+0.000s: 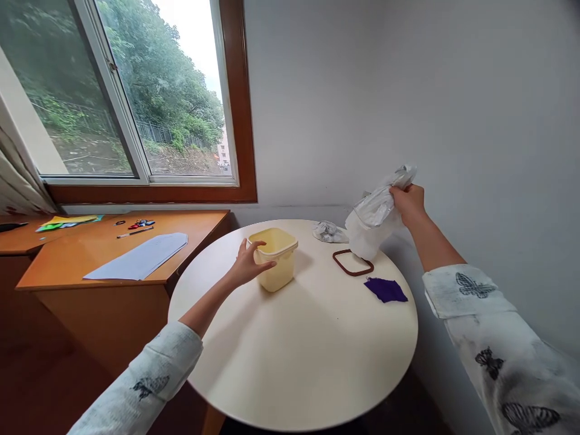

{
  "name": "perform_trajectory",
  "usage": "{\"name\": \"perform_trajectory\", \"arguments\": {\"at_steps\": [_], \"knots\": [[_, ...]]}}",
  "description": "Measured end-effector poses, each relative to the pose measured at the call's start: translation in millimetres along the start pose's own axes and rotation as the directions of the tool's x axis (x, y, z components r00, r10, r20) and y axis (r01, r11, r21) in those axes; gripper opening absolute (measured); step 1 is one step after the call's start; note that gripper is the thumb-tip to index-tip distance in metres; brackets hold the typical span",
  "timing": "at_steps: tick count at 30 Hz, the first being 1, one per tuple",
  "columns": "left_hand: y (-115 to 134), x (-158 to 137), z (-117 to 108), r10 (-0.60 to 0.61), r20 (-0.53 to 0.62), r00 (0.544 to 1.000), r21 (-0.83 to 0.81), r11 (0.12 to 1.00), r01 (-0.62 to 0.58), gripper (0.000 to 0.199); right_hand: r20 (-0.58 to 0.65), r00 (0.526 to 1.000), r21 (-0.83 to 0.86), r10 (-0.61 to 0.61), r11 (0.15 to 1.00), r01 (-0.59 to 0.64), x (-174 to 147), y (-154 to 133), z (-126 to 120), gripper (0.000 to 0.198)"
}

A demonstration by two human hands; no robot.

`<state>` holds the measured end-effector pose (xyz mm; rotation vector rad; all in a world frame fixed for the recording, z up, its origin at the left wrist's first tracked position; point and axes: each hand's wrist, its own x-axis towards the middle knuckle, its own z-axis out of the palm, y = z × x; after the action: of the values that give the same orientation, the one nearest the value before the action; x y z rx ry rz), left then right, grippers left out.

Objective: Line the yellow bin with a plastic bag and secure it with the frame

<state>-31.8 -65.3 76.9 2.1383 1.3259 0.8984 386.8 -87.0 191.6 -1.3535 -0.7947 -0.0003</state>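
Observation:
My left hand [248, 264] is at the near left corner of a pale yellow plastic bin [278, 273], which stands upright on the round white table [290, 356]. Its index finger reaches over the rim and its thumb lies against the outer wall. Raised over the table's right side, my right hand [409, 202] grips the top of a bunched white plastic bag [371, 220], whose lower part hangs down. Below the bag lies a brown rounded-square ring [348, 269], partly hidden by it. Nearby are a dark purple cloth piece [386, 289] and a crumpled plastic bag [329, 232].
To the left stands a wooden desk [194, 225] with white paper sheets [140, 257], a pen [135, 232], small red and blue items [141, 223] and coloured papers [67, 222]. A window [172, 90] is above it. Grey walls [317, 121] border the table behind and on the right.

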Motion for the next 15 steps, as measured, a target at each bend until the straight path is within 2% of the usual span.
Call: {"name": "perform_trajectory", "arguments": {"at_steps": [3, 8, 9, 11, 13, 15], "knots": [[-3.6, -2.2, 5.8, 0.048, -0.017, 0.999, -0.066, 0.997, -0.049, 0.071, -0.028, 0.992, -0.146, -0.123, 0.982, 0.118, -0.2, 2.4, -4.5, 0.01], [-7.9, -3.6, 17.6, 0.092, -0.092, 0.991, -0.173, 0.979, -0.107, 0.09, -0.026, 0.938, -0.306, -0.346, 0.896, 0.322, -6.0, 5.7, -5.0, 0.007], [-9.8, -3.2, 20.0, 0.104, -0.109, 0.989, -0.195, 0.973, -0.124, 0.095, 0.024, 0.926, -0.342, -0.376, 0.868, 0.361, -9.8, 8.1, -3.1, 0.006], [-15.0, -2.2, 25.2, 0.111, -0.141, 0.984, -0.253, 0.957, -0.144, 0.104, 0.205, 0.892, -0.408, -0.403, 0.793, 0.452, -22.0, 16.5, 2.5, 0.011], [-21.4, -1.6, 31.4, 0.087, -0.173, 0.981, -0.32, 0.937, -0.139, 0.112, 0.412, 0.83, -0.429, -0.377, 0.723, 0.541, -40.0, 29.8, 9.5, 0.018], [-28.3, -2.4, 39.2, 0.05, -0.207, 0.977, -0.359, 0.925, -0.124, 0.118, 0.539, 0.773, -0.409, -0.335, 0.698, 0.587, -61.9, 46.9, 16.9, 0.024]]}}
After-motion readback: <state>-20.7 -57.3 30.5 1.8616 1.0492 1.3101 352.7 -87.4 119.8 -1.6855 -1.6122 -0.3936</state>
